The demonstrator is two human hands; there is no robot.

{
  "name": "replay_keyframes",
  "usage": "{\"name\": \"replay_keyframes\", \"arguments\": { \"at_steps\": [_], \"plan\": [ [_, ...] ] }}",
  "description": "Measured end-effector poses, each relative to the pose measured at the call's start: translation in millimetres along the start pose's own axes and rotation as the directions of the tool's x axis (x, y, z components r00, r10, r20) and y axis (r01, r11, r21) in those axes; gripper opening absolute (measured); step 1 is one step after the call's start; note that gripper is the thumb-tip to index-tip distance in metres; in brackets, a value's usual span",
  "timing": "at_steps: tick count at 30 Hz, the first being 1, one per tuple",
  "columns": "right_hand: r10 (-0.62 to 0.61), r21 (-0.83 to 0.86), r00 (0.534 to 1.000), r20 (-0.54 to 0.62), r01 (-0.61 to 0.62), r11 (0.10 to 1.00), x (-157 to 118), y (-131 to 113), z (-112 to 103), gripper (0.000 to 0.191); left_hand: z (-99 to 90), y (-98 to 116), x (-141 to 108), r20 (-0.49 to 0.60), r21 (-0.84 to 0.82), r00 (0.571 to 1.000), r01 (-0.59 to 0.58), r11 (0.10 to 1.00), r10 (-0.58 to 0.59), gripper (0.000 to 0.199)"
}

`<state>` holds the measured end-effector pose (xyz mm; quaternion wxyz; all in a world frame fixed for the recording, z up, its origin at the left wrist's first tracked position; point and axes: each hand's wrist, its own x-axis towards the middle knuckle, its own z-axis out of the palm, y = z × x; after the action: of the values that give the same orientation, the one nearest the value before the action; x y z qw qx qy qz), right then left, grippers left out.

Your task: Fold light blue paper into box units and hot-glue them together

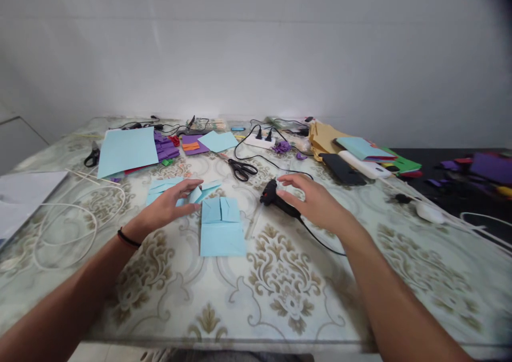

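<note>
My left hand [176,199] is closed on a small piece of folded light blue paper [196,194], gripped between thumb and fingers. Just to its right lies a light blue paper [223,239] with two folded flaps along its upper half. More light blue paper [155,187] is partly hidden behind the left hand. My right hand [308,195] is beside a black glue gun [280,201] that rests on the table. Its thumb and fingers are apart around the gun's rear end, and whether they touch it is hard to tell.
Black-handled scissors [242,169] lie behind the glue gun, near a white power strip [260,140]. Coloured paper sheets [128,151] sit at the back left. A black phone [342,169] and stacked papers [364,147] are on the right. White cable [94,220] loops at left.
</note>
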<state>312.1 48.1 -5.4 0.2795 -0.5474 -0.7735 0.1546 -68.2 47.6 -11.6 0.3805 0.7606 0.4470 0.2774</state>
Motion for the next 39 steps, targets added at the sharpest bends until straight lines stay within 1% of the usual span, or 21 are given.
{"name": "replay_keyframes", "arguments": {
  "at_steps": [1,2,4,5,7,9,10,11,13,15,16,19,21,22,25,28,34,36,39],
  "plan": [
    [-0.019,0.068,1.000,-0.020,0.020,0.998,-2,-10,4,0.040,2.0,5,-3,0.008,0.001,0.999,-0.041,0.999,0.041,0.062],
    [-0.049,0.121,0.999,-0.012,0.050,0.991,-5,-19,8,0.039,3.9,9,-5,0.024,0.007,0.997,-0.079,0.997,0.079,0.062],
    [-0.156,0.133,0.986,0.056,0.147,0.980,-9,-32,17,0.041,7.3,16,-10,0.036,0.010,0.991,-0.127,0.992,0.126,0.063],
    [-0.205,0.129,0.971,0.124,0.189,0.974,-10,-36,22,0.038,8.6,19,-12,0.037,0.006,0.989,-0.141,0.990,0.141,0.063],
    [-0.259,0.103,0.937,0.233,0.241,0.965,-11,-36,29,0.034,10.3,22,-14,0.037,0.002,0.987,-0.157,0.988,0.157,0.063],
    [-0.252,0.052,0.919,0.304,0.248,0.967,-10,-32,33,0.033,11.6,23,-14,0.047,0.024,0.985,-0.167,0.986,0.165,0.062],
    [-0.235,0.024,0.918,0.319,0.240,0.970,-10,-30,34,0.033,12.4,24,-14,0.051,0.050,0.984,-0.174,0.984,0.171,0.063],
    [-0.215,0.002,0.924,0.318,0.226,0.974,-9,-29,34,0.032,13.4,24,-14,0.054,0.084,0.982,-0.184,0.979,0.180,0.064],
    [-0.174,0.009,0.946,0.272,0.179,0.984,-9,-30,31,0.032,16.0,25,-14,0.058,0.153,0.976,-0.218,0.964,0.212,0.066],
    [-0.158,0.100,0.968,0.194,0.141,0.985,-12,-36,29,0.035,19.3,27,-16,0.067,0.199,0.966,-0.257,0.946,0.249,0.068],
    [-0.174,0.171,0.971,0.162,0.146,0.974,-14,-41,28,0.038,21.0,28,-17,0.076,0.211,0.960,-0.280,0.936,0.270,0.069],
    [-0.269,0.343,0.955,0.127,0.212,0.915,-21,-55,30,0.057,26.0,32,-21,0.111,0.220,0.928,-0.372,0.902,0.356,0.073],
    [-0.294,0.382,0.945,0.143,0.222,0.897,-25,-63,34,0.065,28.4,36,-23,0.134,0.211,0.905,-0.425,0.880,0.405,0.075],
    [-0.296,0.389,0.943,0.152,0.218,0.895,-27,-66,35,0.066,29.1,38,-24,0.139,0.207,0.897,-0.440,0.874,0.419,0.076],
    [-0.294,0.391,0.942,0.160,0.213,0.895,-29,-71,40,0.056,29.8,42,-25,0.135,0.208,0.888,-0.459,0.864,0.439,0.074],
    [-0.288,0.360,0.942,0.170,0.213,0.908,-29,-72,42,0.050,28.7,42,-25,0.145,0.214,0.882,-0.470,0.856,0.448,0.068],
    [-0.323,0.288,0.914,0.247,0.248,0.925,-32,-73,44,0.056,25.9,37,-27,0.206,0.271,0.876,-0.480,0.835,0.437,0.067],
    [-0.340,0.276,0.901,0.270,0.267,0.924,-33,-75,44,0.055,25.6,38,-28,0.243,0.301,0.877,-0.475,0.827,0.415,0.066],
    [-0.354,0.247,0.891,0.286,0.289,0.925,-34,-78,45,0.051,26.4,40,-29,0.278,0.349,0.895,-0.433,0.831,0.349,0.063]
  ]
}}
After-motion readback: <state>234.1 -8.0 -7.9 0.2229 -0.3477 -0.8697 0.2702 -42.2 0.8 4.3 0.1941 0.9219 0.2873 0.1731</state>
